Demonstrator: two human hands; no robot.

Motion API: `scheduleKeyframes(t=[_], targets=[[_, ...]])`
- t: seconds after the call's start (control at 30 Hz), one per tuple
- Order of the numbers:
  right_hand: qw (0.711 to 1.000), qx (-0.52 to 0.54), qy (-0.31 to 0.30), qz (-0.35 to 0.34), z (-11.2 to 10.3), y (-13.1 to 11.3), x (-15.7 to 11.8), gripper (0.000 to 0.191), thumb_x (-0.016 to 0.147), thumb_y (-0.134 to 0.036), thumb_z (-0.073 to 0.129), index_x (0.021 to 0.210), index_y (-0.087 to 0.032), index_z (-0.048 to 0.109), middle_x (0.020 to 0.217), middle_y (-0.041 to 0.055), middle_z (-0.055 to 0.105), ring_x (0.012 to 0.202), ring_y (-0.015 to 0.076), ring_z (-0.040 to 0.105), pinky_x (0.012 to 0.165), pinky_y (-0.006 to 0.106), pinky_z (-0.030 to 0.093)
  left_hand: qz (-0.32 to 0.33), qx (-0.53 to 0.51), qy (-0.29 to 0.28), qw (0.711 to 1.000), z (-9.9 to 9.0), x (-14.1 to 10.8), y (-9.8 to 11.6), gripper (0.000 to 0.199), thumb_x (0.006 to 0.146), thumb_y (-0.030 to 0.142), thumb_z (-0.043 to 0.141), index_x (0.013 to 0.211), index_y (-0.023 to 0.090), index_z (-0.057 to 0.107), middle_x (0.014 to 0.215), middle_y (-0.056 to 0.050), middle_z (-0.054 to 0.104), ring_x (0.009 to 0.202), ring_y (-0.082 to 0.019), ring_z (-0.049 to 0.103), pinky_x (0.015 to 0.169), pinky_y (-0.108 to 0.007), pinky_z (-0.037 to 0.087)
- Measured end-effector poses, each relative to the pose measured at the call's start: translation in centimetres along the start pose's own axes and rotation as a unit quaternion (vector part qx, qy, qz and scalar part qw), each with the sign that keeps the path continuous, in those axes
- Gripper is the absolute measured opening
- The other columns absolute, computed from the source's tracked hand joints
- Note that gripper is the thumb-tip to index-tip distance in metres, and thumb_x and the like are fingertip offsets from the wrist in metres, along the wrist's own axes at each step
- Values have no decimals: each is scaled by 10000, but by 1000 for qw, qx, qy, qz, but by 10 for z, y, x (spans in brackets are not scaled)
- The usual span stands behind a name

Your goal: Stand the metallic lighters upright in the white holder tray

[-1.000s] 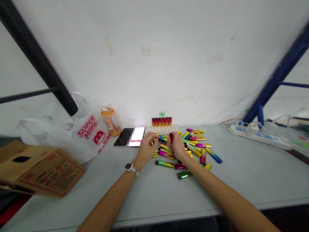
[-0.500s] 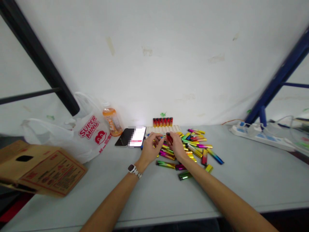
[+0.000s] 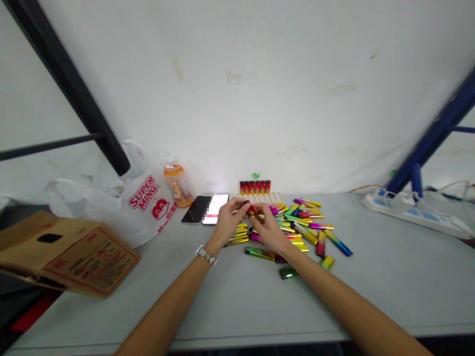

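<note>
Reached forward with left forearm [image 3: 170, 299] and right forearm [image 3: 334, 287] slanting inward. Held left hand [image 3: 228, 220] and right hand [image 3: 270, 230] close together, with fingers [image 3: 234, 204] curled inward in pinches and wrists [image 3: 288, 248] farther apart.

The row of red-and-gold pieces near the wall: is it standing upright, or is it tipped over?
Upright: the six red-and-gold pieces stand side by side along the white rack, dark ends up.

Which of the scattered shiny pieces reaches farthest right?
The yellow-to-blue piece, lying slantwise: its blue end extends farther right than any other, past the red piece beside it.
</note>
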State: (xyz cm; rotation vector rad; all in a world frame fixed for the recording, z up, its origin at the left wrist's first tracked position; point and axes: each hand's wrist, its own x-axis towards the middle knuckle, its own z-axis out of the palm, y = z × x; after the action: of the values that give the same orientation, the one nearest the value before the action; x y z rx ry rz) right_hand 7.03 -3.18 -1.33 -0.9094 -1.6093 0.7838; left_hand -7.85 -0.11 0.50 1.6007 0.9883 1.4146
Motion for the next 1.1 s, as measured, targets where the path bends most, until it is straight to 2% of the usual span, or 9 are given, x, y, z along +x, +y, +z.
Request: scheduleKeyframes(t=[0.1,0.17,0.23,0.3,0.4,0.6,0.83,0.97,1.1], targets=[[997,-61,53,17,-5,3,3,283,850,-275,582,1119,-203,533,1090,67,592,1021,209,556,827,336,452,38,51,22,998,-22,29,-2,320,787,448,695,923,161,657,858,-45,707,768,-161,670,660,-276,581],[995,-75,59,25,-9,5,6,235,850,-274,569,1071,-196,561,1048,64,617,989,208,573,781,324,452,69,122,14,990,-37,54,-8,275,796,415,685,914,167,659,870,-43,714,789,-160,673,724,-287,568],[995,-77,47,32,-12,7,7,175,855,-278,556,1002,-189,590,993,58,636,949,203,588,748,312,448,79,183,-20,980,-49,77,-17,244,796,382,680,920,173,662,866,-41,718,794,-166,678,755,-300,554],[995,-80,37,36,-13,9,8,153,859,-282,547,958,-185,611,948,52,646,910,196,596,725,304,445,75,212,-29,974,-56,97,-27,233,802,365,658,934,174,660,860,-44,717,778,-172,678,736,-305,545],[996,-84,25,33,-12,8,8,150,862,-283,538,928,-184,629,915,47,654,879,188,599,707,294,445,82,241,-43,966,-57,117,-40,211,798,342,646,917,169,666,863,-53,721,801,-181,677,782,-325,536],[995,-88,16,34,-13,6,8,142,857,-279,535,887,-185,638,884,42,670,853,185,606,697,290,449,89,269,-75,956,-50,129,-52,199,789,303,637,915,154,679,885,-74,730,831,-195,680,837,-347,529],[995,-90,20,29,-14,12,9,145,854,-258,542,892,-185,661,881,37,684,792,168,600,689,282,447,88,284,-102,949,-58,133,-51,212,804,315,617,920,152,686,893,-75,739,850,-200,680,850,-347,530],[995,-92,25,27,-17,14,11,142,855,-272,549,885,-189,661,882,43,689,829,184,610,710,293,453,88,307,-117,940,-60,135,-51,227,827,312,605,952,148,698,900,-76,743,848,-200,683,843,-335,531],[994,-94,38,32,-20,12,13,154,854,-290,543,865,-186,655,851,41,677,834,192,603,736,308,455,140,386,-92,907,-55,131,-53,260,898,316,538,984,157,726,949,-87,724,883,-203,668,879,-340,519]])
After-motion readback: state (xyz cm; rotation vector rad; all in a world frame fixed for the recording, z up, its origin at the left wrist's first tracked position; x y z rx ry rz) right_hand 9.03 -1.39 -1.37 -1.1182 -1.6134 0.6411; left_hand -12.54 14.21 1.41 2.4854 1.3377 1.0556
